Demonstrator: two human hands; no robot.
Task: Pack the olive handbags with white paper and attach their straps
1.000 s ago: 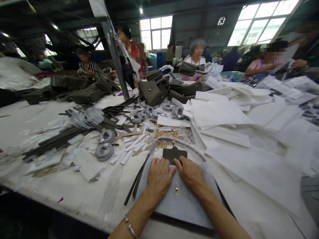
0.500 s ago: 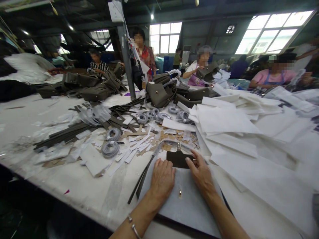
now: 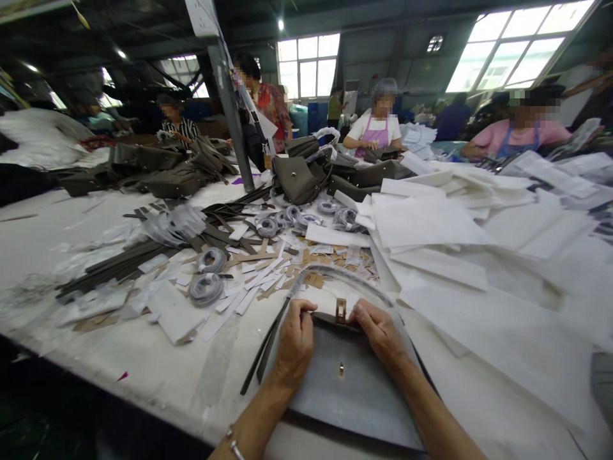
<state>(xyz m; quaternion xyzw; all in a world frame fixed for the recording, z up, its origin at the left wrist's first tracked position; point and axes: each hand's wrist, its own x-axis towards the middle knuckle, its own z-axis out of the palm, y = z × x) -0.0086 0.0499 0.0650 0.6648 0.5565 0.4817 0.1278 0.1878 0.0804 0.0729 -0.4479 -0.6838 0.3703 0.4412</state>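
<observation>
Tabletop (image 3: 167,377) spans my head view from the left edge to the right and carries all the work. Along its right side I register a broad pile of white sheets (image 3: 431,223), loosely overlapped. Toward the far left lies a heap of dark bags (image 3: 148,169); at the far centre, a person in a purple apron (image 3: 376,135) works beyond the tabletop.

Handbag (image 3: 354,402): located at the near centre, directly in front of me, just left of the white sheets. Its pale grey front slopes toward me, with a dark edge below. The plastic-wrapped handle (image 3: 345,271) arches beyond the hands.

Left hand (image 3: 295,345): grip narrow, fingers curled, holding the left end of the dark flap (image 3: 328,317). Right hand (image 3: 380,333): grip narrow, thumb and fingers closed on the right end of that flap, just beside the metal plate. The flap stands raised, seen nearly edge-on.

Left of the handbag I note dark straps (image 3: 115,265) and, nearer to it, wrapped coils (image 3: 204,300) among paper strips.

Smallest parts: the slotted metal plate (image 3: 341,302) projects upright from the flap; the metal post (image 3: 341,370) sits on the grey front, apart from the plate.
</observation>
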